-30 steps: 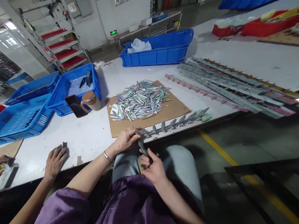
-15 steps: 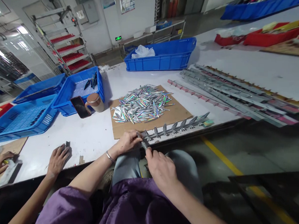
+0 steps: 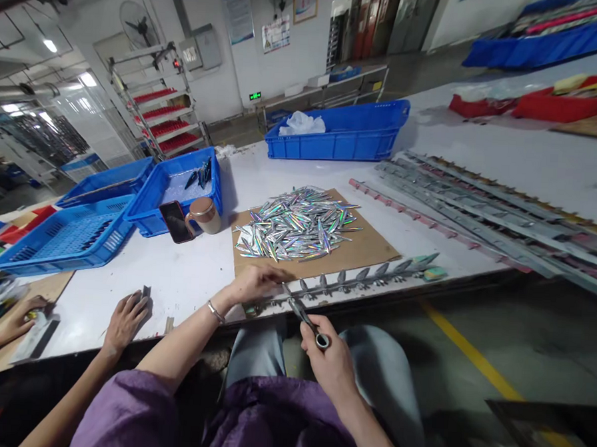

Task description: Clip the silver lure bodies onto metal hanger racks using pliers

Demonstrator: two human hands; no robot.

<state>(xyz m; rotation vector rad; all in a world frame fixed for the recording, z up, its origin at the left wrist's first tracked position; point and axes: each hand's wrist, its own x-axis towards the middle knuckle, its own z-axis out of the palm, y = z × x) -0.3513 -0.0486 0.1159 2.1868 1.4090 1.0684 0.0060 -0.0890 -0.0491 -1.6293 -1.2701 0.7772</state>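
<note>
My left hand presses down on the near end of a long grey strip of leaf-shaped pieces that lies along the table's front edge. My right hand is closed round the handles of a pair of scissors, whose blades point up at the strip beside my left fingers. Behind the strip, a heap of shiny holographic leaf-shaped pieces rests on a brown cardboard sheet.
Another person's hands work at my left on the white table. Blue crates stand at the left and the back, with a phone and a mug by them. More long strips lie at the right.
My right hand has drawn back toward my lap and the scissors now point up at the strip. My left hand has flattened onto the strip's end. The view has tilted upward.
</note>
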